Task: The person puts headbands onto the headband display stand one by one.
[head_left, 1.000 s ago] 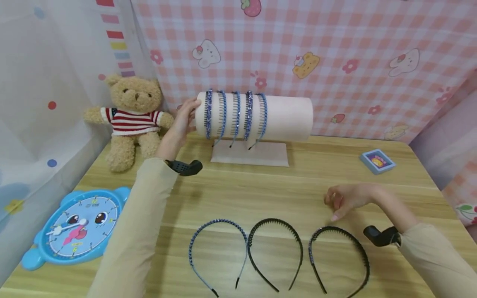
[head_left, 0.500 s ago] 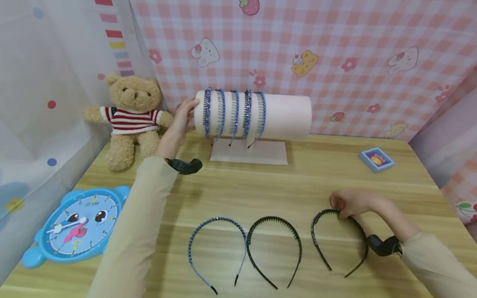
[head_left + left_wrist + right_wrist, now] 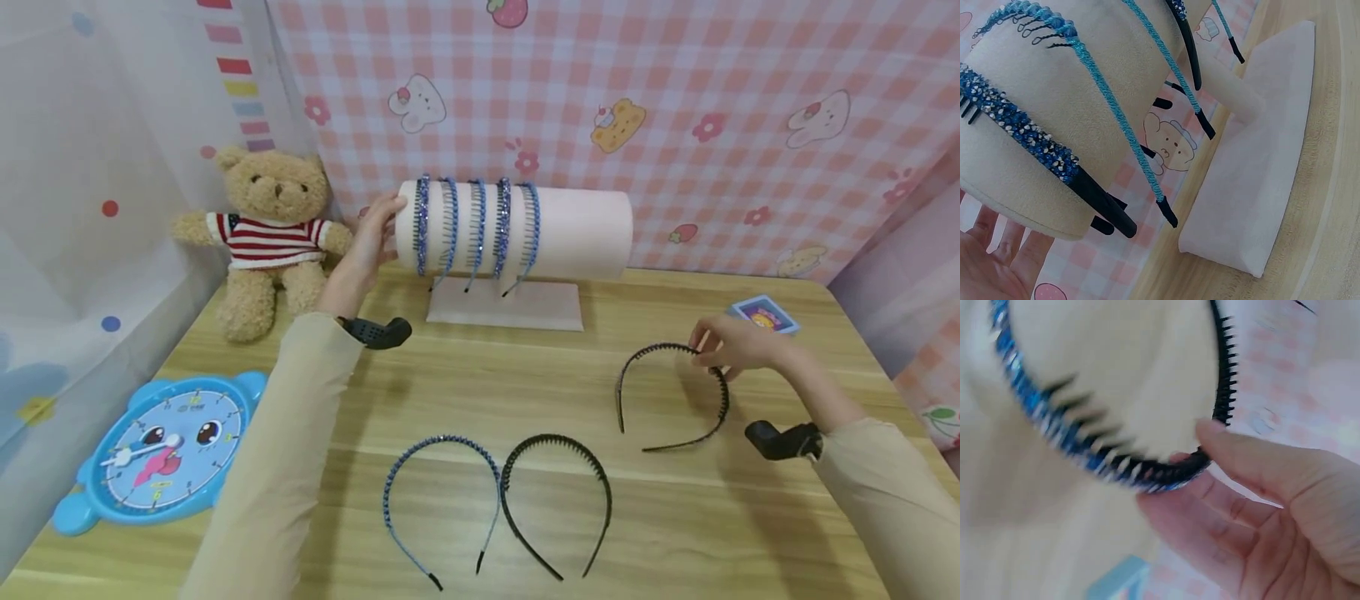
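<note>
My right hand [image 3: 742,343] pinches a black toothed headband [image 3: 1030,403] between thumb and fingers at the top of its arch. Blue and silver stones cover one side of that headband, as the right wrist view shows. At the back, my left hand [image 3: 363,254] touches the left end of a pale padded headband stand [image 3: 583,233], its fingers stretched along the end in the left wrist view. Several blue headbands [image 3: 504,225] sit round the roll's left and middle part. A blue headband [image 3: 387,500] and a plain black headband [image 3: 609,500] lie at the front.
A teddy bear [image 3: 273,242] sits at the back left, with a blue toy clock [image 3: 168,450] in front of it. Behind the right hand lies a small light-blue square box [image 3: 780,318]. A pink checked cloth [image 3: 675,75] hangs behind the wooden table [image 3: 487,375].
My right hand has taken hold of the right-hand headband on the table and carried it up and back, towards the light-blue box. The left hand keeps its place at the stand.
</note>
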`<state>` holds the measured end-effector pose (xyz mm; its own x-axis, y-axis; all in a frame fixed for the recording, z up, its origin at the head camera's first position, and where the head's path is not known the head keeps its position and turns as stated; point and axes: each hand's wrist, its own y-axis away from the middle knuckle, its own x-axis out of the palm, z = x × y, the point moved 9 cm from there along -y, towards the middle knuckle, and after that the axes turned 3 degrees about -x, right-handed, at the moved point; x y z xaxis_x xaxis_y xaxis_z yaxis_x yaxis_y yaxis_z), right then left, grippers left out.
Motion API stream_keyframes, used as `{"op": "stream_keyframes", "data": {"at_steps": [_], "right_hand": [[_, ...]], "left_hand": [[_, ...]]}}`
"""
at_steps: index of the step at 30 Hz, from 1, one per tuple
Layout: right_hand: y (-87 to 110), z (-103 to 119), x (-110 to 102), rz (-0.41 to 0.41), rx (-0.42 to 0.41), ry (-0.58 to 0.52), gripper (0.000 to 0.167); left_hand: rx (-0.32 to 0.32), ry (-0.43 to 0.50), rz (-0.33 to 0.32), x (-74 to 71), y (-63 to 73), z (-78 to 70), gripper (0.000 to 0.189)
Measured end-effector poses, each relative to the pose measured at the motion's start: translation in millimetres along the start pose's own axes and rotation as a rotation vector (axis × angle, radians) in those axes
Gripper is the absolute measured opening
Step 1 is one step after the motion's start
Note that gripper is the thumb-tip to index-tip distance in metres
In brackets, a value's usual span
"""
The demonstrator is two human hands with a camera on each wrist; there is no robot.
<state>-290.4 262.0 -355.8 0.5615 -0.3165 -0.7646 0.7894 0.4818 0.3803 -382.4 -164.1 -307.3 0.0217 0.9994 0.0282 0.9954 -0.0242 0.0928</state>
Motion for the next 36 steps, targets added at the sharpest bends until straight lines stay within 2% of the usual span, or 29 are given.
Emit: {"op": "stream_keyframes", "data": {"at_steps": [3, 7, 11, 15, 18, 24, 30, 36], "right_hand": [[-1.2, 4.0, -25.2, -0.086, 0.064, -0.063, 0.039], [-4.1, 12.8, -56.6, -0.270, 0.117, -0.169, 0.051], [-7.1, 27.1, -76.3, -0.418, 0.122, -0.263, 0.054], [-10.7, 46.2, -87.6, -0.506, 0.106, -0.363, 0.055], [-13.2, 61.3, -93.9, -0.556, 0.110, -0.423, 0.056], [-20.3, 85.9, -103.6, -0.639, 0.101, -0.465, 0.055], [-28.1, 96.5, -110.7, -0.698, 0.093, -0.533, 0.052], [-33.1, 102.2, -115.6, -0.717, 0.095, -0.534, 0.050]], "left_hand": [[0.001, -0.006, 0.000, 0.3, -0.4, -0.2, 0.059], [0.003, -0.005, -0.002, -0.1, -0.8, -0.4, 0.060], [0.007, -0.002, -0.007, -0.4, -1.0, -0.9, 0.060], [0.003, -0.001, -0.013, -0.8, -1.3, -0.5, 0.058], [-0.003, 0.001, -0.019, -1.4, -2.3, 0.4, 0.055], [0.003, 0.003, -0.019, -3.0, -2.6, 1.2, 0.055], [0.006, -0.008, -0.008, -1.6, -2.5, 2.3, 0.056], [0.005, -0.016, -0.013, -1.7, -1.5, 0.9, 0.056]]}}
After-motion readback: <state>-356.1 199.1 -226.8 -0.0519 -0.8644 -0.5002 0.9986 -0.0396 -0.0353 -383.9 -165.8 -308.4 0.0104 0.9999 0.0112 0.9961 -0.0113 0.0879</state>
